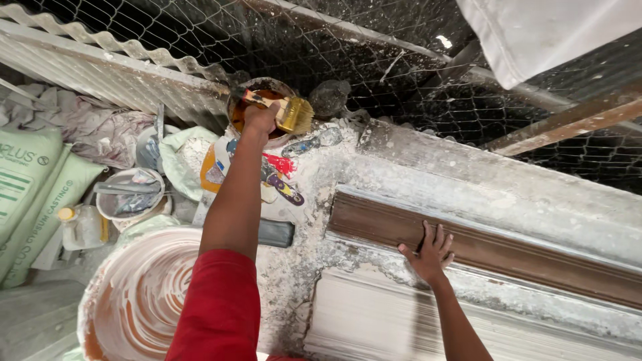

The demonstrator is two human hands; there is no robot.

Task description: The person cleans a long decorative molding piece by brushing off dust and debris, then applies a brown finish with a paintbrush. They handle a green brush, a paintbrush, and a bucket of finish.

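My left hand [259, 119] is stretched forward and grips the wooden handle of a wide paintbrush [289, 112] with yellowish bristles. The brush is held over the rim of an open tin [235, 113] of brown liquid. My right hand [428, 253] lies flat, fingers spread, on a long brown-coated moulding [508, 253] set in a plaster-caked white bench [468, 180]. A ribbed white moulding [374, 321] lies just below that hand.
A large plaster-smeared bucket [137, 294] stands at lower left, a smaller pail [128, 194] and a plastic bottle [80, 226] beyond it. Green sacks [30, 194] and rags lie far left. Wire mesh [374, 60] and corrugated sheet [100, 67] close off the back.
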